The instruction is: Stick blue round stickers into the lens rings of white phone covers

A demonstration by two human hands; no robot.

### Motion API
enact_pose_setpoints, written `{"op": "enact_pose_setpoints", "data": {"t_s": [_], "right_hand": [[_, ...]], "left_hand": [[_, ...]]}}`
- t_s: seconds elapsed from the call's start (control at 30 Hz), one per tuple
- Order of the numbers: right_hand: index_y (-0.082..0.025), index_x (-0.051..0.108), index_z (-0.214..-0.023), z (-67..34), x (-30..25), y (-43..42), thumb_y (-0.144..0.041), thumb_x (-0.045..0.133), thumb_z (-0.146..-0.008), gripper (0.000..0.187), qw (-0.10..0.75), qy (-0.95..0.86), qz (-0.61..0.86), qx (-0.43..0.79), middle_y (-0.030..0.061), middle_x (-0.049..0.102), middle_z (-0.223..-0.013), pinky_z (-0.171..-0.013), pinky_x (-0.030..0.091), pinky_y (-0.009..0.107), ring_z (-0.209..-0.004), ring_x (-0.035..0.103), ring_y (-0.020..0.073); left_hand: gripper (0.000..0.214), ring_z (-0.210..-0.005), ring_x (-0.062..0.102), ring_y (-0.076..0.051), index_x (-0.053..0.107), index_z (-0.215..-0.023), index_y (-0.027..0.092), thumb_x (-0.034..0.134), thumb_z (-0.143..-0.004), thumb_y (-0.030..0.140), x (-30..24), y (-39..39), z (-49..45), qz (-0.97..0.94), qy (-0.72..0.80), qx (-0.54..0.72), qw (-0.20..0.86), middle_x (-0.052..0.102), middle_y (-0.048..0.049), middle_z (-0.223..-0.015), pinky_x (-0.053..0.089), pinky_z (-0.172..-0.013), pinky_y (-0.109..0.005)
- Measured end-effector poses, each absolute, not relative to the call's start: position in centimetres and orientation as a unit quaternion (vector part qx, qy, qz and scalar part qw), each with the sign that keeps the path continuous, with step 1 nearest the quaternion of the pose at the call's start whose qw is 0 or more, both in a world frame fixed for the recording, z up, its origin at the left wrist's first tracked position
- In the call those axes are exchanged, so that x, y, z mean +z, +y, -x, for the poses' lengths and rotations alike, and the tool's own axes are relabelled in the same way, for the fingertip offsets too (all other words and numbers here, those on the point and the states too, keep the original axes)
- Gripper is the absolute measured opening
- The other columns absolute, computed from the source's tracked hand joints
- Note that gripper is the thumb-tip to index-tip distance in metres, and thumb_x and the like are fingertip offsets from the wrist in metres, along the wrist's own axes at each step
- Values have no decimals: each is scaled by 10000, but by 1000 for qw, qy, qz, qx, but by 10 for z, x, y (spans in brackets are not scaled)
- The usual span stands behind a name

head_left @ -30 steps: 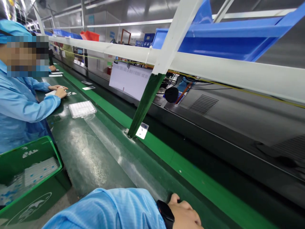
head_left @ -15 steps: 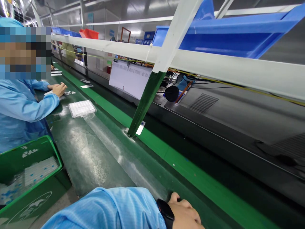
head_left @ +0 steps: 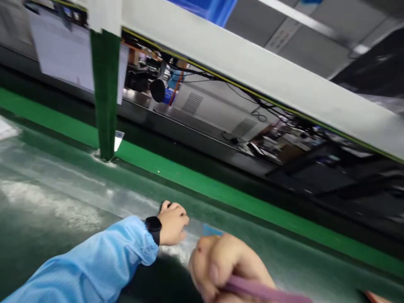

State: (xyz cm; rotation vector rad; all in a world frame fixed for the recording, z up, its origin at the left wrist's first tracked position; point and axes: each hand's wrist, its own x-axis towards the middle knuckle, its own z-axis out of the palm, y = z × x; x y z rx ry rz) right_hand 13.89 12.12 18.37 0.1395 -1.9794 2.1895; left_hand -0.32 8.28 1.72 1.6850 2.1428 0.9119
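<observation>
My left hand [head_left: 173, 223], with a black watch [head_left: 153, 229] at its wrist, rests low over the green worktop [head_left: 132, 185]. Its fingers are curled, and a small dark bit shows by the fingertips, too hidden to name. Nearer to me, my right hand [head_left: 232, 263] is closed, thumb pressed against the curled fingers. A purple-pink strip [head_left: 268, 290] runs out of that fist towards the lower right; its kind is unclear. Just beyond the right hand lies a small blue patch [head_left: 211, 230] on the worktop, blurred.
A green-wrapped post [head_left: 105, 97] rises from the worktop's far side, with a white card [head_left: 118, 140] behind it on the green strip [head_left: 195, 181]. A white beam [head_left: 252, 63] crosses above. Part of a white tray [head_left: 6, 128] shows at the left edge.
The view has swung right, so the co-worker and the green crate are out of sight. My right hand has come into view holding the purple-pink strip. My left hand stays on the worktop.
</observation>
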Motion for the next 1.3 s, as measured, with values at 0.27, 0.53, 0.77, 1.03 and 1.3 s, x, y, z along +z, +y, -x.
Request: {"op": "enact_pose_setpoints", "data": {"t_s": [0.27, 0.53, 0.77, 1.03, 1.3], "right_hand": [[-210, 609, -797, -128, 158, 183, -505, 990, -841, 483, 182, -618, 97, 758, -49, 517, -636, -423, 269, 207, -437, 292, 52], [-210, 590, -769, -143, 95, 229, -588, 1037, -706, 589, 206, -541, 228, 783, -42, 545, -649, -407, 255, 183, -443, 302, 49], [-205, 566, -753, -149, 79, 237, -484, 1032, -688, 547, 191, -503, 252, 804, -42, 554, -640, -405, 235, 181, -437, 299, 38], [-213, 551, -787, -139, 79, 241, -419, 984, -653, 498, 208, -490, 263, 805, -53, 567, -645, -415, 207, 176, -443, 327, 40], [-215, 541, -790, -137, 76, 253, -363, 934, -690, 432, 228, -488, 266, 799, -49, 565, -650, -425, 171, 181, -450, 333, 49]], "left_hand": [[124, -1351, 572, -342, 741, -1021, 284, 754, -902, 317, 28, 59, 7, -565, 764, 292, 108, 734, -75, -1289, 394, -1195, -608], [132, -1376, 597, -337, 755, -1058, 296, 737, -936, 343, 31, 38, 18, -575, 766, 273, 95, 756, -65, -1315, 426, -1178, -577], [135, -1363, 654, -348, 765, -1059, 308, 696, -966, 377, 38, 15, 33, -605, 752, 255, 64, 788, -80, -1320, 476, -1131, -567], [323, -1166, 768, -345, 773, -899, 310, 611, -1021, 562, 55, 6, 51, -587, 755, 292, -20, 837, -81, -1147, 579, -978, -527], [88, -1032, 808, -193, 729, -1129, 338, 707, -1059, 386, 167, 0, -10, -622, 622, 476, -10, 835, 21, -1096, 688, -924, -314]]}}
